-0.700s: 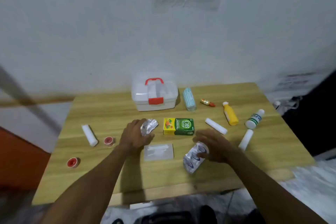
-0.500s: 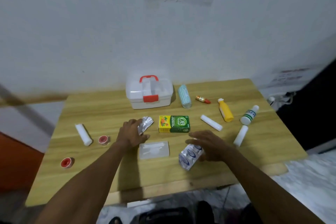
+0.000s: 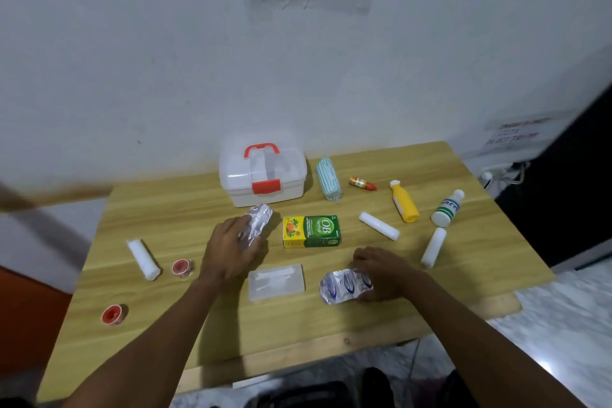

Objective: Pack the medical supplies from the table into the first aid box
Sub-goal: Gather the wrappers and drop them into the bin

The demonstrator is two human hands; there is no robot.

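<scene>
We see a wooden counter [image 3: 364,318] against a pale wall, supplies spread over it. The first aid box [image 3: 263,175], translucent white with red handle and red latch, sits at the back centre, lid down.

Left hand [image 3: 231,250]: fingers closed around a crumpled silver blister strip [image 3: 258,225], which sticks out past the fingertips toward the box. The hand is just in front of the box, beside the green and yellow OB herbal carton [image 3: 312,231].

Right hand [image 3: 384,273]: fingers curled onto a second foil blister pack [image 3: 344,285] with blue print, near the front edge. It seems pinched at its right end; we cannot tell whether it is lifted off the wood.

Between the hands lies a clear flat plastic packet [image 3: 276,281].

Left part of counter: a white gauze roll [image 3: 143,259], a red tape roll [image 3: 182,268] just beside it, another red tape roll [image 3: 113,315] nearer the front corner.

Right of the box: a blue striped bundle [image 3: 328,183], possibly face masks, then a small red-capped vial [image 3: 362,183], a yellow bottle [image 3: 404,205] lying down, and a white bottle with green label [image 3: 447,209], tilted. Two more white rolls: one [image 3: 379,225] right of the carton, one [image 3: 433,247] below the white bottle.
</scene>
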